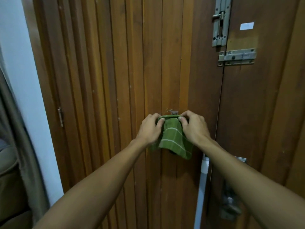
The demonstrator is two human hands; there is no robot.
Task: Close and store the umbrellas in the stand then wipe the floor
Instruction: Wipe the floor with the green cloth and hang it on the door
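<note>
Both my arms stretched forward, bare. My left hand (151,128) and right hand (193,126) pinch the top edge of the green cloth (173,139) (thumbs in front), one at each upper corner.

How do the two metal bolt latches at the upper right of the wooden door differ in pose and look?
The upper bolt latch is mounted upright, running vertically; the lower bolt latch lies horizontally across the door seam. The upper one looks longer and narrower, with a knob jutting to its left; the lower one is a shorter, flatter plate with visible screw heads. Both are dull grey metal fixed to the brown wooden door, above the green cloth the hands hold.
</note>
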